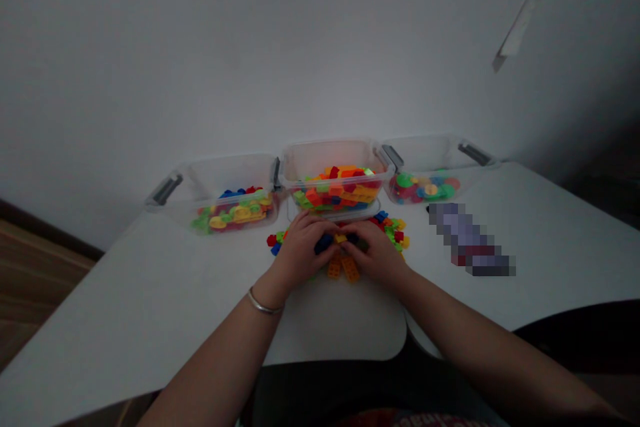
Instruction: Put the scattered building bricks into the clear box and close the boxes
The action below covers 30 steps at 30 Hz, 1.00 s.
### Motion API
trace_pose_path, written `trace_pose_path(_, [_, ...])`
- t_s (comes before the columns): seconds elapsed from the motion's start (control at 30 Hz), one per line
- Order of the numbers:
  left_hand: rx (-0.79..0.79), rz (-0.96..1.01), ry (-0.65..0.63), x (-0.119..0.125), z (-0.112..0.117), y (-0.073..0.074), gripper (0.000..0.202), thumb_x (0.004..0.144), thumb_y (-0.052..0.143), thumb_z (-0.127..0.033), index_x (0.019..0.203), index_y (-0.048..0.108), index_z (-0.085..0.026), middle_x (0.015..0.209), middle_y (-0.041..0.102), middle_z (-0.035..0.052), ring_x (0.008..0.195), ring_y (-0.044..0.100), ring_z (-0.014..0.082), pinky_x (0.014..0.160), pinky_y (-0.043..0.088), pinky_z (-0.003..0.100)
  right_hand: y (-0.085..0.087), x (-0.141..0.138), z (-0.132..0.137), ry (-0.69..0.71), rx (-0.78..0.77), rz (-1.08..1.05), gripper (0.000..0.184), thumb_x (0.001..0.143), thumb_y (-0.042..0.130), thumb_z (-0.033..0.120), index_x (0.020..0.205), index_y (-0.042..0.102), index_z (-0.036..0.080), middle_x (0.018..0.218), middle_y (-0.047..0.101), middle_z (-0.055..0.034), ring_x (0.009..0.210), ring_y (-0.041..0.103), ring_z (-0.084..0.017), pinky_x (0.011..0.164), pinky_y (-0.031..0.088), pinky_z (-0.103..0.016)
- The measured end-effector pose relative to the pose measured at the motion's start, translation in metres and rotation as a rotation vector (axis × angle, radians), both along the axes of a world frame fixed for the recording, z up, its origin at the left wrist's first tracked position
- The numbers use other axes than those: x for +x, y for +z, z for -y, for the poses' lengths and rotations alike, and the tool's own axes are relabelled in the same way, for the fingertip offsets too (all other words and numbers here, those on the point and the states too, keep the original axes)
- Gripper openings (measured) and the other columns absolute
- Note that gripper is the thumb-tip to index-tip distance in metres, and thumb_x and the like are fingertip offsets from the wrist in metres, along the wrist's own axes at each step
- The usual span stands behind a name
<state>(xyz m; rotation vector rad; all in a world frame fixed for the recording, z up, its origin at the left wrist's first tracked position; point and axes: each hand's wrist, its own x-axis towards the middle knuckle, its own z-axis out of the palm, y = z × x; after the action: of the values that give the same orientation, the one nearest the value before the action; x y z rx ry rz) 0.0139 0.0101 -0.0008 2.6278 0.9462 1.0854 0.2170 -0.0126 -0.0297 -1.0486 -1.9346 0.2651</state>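
My left hand (299, 247) and my right hand (376, 250) meet over a small pile of coloured building bricks (393, 227) on the white table (150, 300). The left fingers curl around a dark blue brick (324, 243). The right fingers pinch a small yellow brick (341, 238) beside it. Two orange bricks (343, 268) lie just below the hands. A silver bangle (263, 305) circles my left wrist.
Three clear plastic tubs stand along the wall: the left tub (220, 203), the middle tub (334, 183) full of bricks, and the right tub (425, 177) with round pieces. A blurred-out object (470, 240) lies right of the hands.
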Motion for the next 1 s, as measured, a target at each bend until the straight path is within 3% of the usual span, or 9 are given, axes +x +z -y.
trace_pose_path(0.2, [0.037, 0.059, -0.012, -0.004, -0.001, 0.001, 0.024, 0.083, 0.068, -0.020, 0.106, 0.065, -0.022, 0.100, 0.074, 0.0063, 0.098, 0.067, 0.0243, 0.106, 0.045, 0.052, 0.009, -0.006, -0.004, 0.068, -0.132, -0.149, 0.015, 0.090, 0.064, 0.028, 0.101, 0.071, 0.022, 0.101, 0.075, -0.0068, 0.097, 0.070, -0.021, 0.087, 0.057, -0.038])
trace_pose_path(0.37, [0.151, 0.124, 0.073, -0.011, -0.003, 0.000, 0.034, 0.088, 0.068, -0.025, 0.121, 0.060, -0.022, 0.107, 0.071, 0.0081, 0.106, 0.065, 0.0255, 0.104, 0.047, 0.049, 0.039, -0.008, -0.011, 0.166, -0.322, -0.183, 0.015, 0.087, 0.067, 0.030, 0.099, 0.068, 0.021, 0.089, 0.074, -0.0037, 0.075, 0.069, -0.018, 0.068, 0.058, -0.032])
trace_pose_path(0.47, [0.141, 0.132, 0.130, -0.018, -0.004, 0.002, 0.036, 0.092, 0.061, -0.023, 0.127, 0.057, -0.021, 0.114, 0.068, 0.0113, 0.111, 0.063, 0.0261, 0.097, 0.051, 0.045, 0.068, 0.000, -0.025, 0.108, -0.162, -0.156, 0.016, 0.086, 0.067, 0.030, 0.100, 0.070, 0.022, 0.091, 0.073, -0.0040, 0.077, 0.069, -0.018, 0.070, 0.058, -0.033])
trace_pose_path(0.57, [0.125, 0.056, 0.109, -0.025, -0.007, 0.004, 0.029, 0.092, 0.058, -0.018, 0.120, 0.063, -0.020, 0.115, 0.068, 0.0121, 0.108, 0.063, 0.0255, 0.093, 0.053, 0.043, 0.094, 0.011, -0.049, -0.102, 0.092, -0.160, 0.018, 0.085, 0.065, 0.028, 0.100, 0.071, 0.022, 0.091, 0.073, -0.0050, 0.081, 0.067, -0.020, 0.078, 0.056, -0.038])
trace_pose_path(0.63, [0.133, 0.003, 0.073, -0.030, -0.010, 0.003, 0.024, 0.091, 0.058, -0.016, 0.113, 0.067, -0.019, 0.112, 0.069, 0.0115, 0.105, 0.064, 0.0255, 0.091, 0.054, 0.043, 0.104, 0.015, -0.065, -0.193, 0.131, -0.189, 0.019, 0.083, 0.064, 0.026, 0.100, 0.071, 0.022, 0.099, 0.073, -0.0056, 0.085, 0.068, -0.021, 0.081, 0.056, -0.038])
trace_pose_path(0.8, [0.071, -0.065, 0.024, -0.037, -0.018, 0.000, 0.024, 0.089, 0.056, -0.011, 0.106, 0.072, -0.020, 0.111, 0.069, 0.0108, 0.103, 0.064, 0.0248, 0.090, 0.055, 0.043, 0.110, 0.008, -0.091, -0.214, 0.032, -0.019, 0.018, 0.081, 0.064, 0.024, 0.096, 0.074, 0.020, 0.103, 0.076, -0.0067, 0.087, 0.069, -0.021, 0.083, 0.053, -0.037])
trace_pose_path(0.9, [0.003, -0.046, 0.012, -0.041, -0.024, -0.003, 0.026, 0.090, 0.056, -0.010, 0.106, 0.072, -0.021, 0.111, 0.069, 0.0101, 0.104, 0.064, 0.0235, 0.091, 0.056, 0.042, 0.108, 0.000, -0.092, -0.260, 0.046, 0.224, 0.021, 0.089, 0.058, 0.027, 0.094, 0.076, 0.019, 0.098, 0.078, -0.0075, 0.093, 0.070, -0.024, 0.092, 0.047, -0.041])
trace_pose_path(1.0, [-0.025, -0.028, 0.018, -0.044, -0.029, -0.006, 0.024, 0.090, 0.056, -0.011, 0.106, 0.072, -0.019, 0.111, 0.069, 0.0113, 0.104, 0.065, 0.0239, 0.091, 0.057, 0.043, 0.106, -0.003, -0.087, -0.319, 0.080, 0.422, 0.035, 0.097, 0.046, 0.030, 0.092, 0.078, 0.017, 0.094, 0.079, -0.0099, 0.091, 0.069, -0.025, 0.090, 0.044, -0.042])
